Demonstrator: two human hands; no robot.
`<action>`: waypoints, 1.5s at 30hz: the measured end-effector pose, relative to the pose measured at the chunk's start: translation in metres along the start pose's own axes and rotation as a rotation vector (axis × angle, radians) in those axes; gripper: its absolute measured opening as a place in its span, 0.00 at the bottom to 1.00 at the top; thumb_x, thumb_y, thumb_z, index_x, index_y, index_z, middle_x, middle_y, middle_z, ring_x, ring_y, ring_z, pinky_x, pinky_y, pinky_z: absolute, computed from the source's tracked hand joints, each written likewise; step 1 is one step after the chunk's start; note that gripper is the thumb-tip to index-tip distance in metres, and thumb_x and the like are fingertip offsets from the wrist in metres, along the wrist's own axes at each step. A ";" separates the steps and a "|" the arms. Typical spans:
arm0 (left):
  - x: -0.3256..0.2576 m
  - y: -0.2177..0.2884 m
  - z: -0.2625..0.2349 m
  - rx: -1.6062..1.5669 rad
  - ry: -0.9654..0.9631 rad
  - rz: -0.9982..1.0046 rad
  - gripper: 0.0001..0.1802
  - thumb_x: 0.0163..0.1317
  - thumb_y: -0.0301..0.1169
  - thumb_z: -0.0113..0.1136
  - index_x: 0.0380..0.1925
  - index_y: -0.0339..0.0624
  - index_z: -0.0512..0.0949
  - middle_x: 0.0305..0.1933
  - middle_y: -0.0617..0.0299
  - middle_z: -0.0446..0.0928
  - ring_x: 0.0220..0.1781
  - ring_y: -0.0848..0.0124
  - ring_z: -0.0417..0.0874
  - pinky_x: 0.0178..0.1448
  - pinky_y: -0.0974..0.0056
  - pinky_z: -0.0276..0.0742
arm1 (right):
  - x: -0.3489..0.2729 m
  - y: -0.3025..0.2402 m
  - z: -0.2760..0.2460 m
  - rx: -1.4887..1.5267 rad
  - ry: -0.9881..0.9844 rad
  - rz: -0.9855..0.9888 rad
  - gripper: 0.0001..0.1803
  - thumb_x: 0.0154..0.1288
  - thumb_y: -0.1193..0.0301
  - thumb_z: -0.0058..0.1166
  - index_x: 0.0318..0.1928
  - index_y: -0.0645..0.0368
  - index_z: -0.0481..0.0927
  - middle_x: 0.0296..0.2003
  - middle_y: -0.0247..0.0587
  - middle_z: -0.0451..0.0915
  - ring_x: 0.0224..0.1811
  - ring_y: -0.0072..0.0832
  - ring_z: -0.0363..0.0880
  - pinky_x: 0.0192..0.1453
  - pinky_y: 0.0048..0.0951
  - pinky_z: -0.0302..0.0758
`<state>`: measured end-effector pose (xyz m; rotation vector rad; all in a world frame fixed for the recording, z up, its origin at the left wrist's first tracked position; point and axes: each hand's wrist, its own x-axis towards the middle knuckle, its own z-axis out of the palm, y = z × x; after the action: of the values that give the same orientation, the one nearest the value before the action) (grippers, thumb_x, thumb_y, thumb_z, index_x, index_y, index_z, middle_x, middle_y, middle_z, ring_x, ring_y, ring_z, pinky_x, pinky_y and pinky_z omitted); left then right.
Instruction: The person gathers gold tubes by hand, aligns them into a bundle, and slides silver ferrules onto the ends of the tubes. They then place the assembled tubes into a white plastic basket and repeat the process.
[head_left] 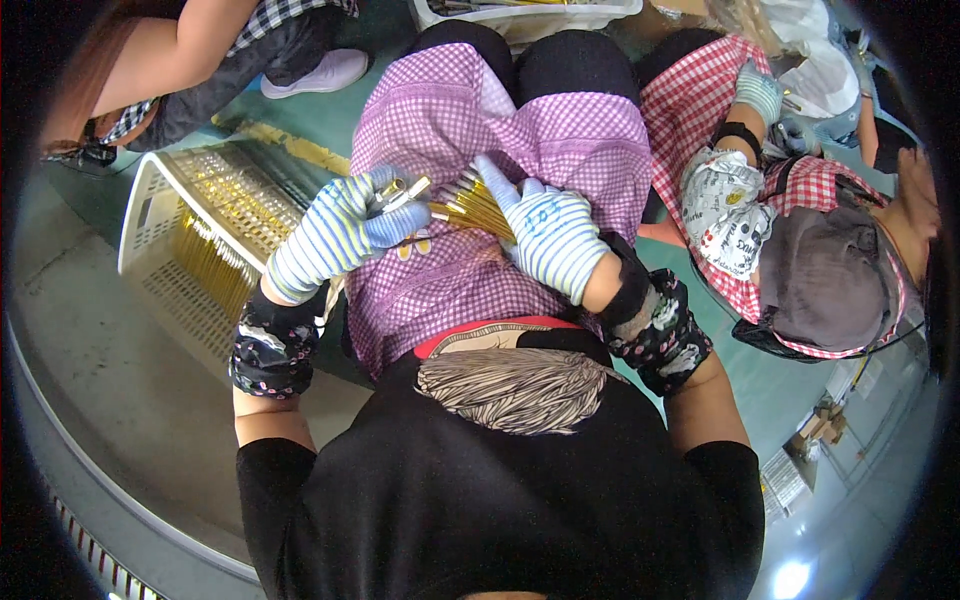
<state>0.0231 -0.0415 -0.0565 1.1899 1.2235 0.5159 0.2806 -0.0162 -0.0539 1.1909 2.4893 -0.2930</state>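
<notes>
My left hand [345, 228], in a striped knit glove, is closed around a few slim pieces [401, 190] whose metallic and whitish ends stick out between thumb and fingers. Over my lap, my right hand [555, 232], gloved the same way, grips a bundle of thin golden rods [474, 208] with silvery ends. Its index finger stretches along the bundle. The rods' left ends come close to my left fingertips; I cannot tell whether they touch. A purple checked apron [440, 290] lies under both hands.
A white plastic basket [150, 215] full of similar golden rods stands tilted at my left. Ahead is a white bin [530, 12] holding more rods. A co-worker in a red checked apron [700, 105] sits close at my right, another person [180, 60] at the far left.
</notes>
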 end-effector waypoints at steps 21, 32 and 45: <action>0.084 0.122 0.015 -0.106 -0.267 0.157 0.26 0.67 0.28 0.56 0.65 0.43 0.66 0.36 0.66 0.76 0.31 0.79 0.79 0.34 0.73 0.76 | 0.022 0.017 0.036 0.714 -0.251 -0.252 0.53 0.49 0.49 0.64 0.71 0.61 0.56 0.41 0.56 0.82 0.44 0.50 0.83 0.50 0.42 0.79; 0.286 0.231 0.114 -0.090 -0.509 0.111 0.22 0.67 0.35 0.59 0.59 0.44 0.69 0.42 0.65 0.77 0.36 0.77 0.79 0.37 0.73 0.75 | 0.025 0.031 0.029 0.888 -0.193 -0.166 0.53 0.54 0.54 0.61 0.74 0.64 0.50 0.40 0.58 0.82 0.41 0.51 0.82 0.47 0.46 0.78; 0.443 0.217 0.211 -0.167 -0.350 0.027 0.30 0.66 0.27 0.59 0.66 0.40 0.61 0.48 0.55 0.79 0.41 0.64 0.85 0.39 0.61 0.84 | 0.025 0.050 0.054 1.073 0.071 -0.153 0.47 0.59 0.56 0.54 0.73 0.66 0.52 0.37 0.59 0.82 0.38 0.51 0.82 0.44 0.47 0.77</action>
<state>0.4187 0.3203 -0.0797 1.1007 0.8501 0.4014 0.3182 0.0146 -0.1148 1.3185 2.4770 -1.8035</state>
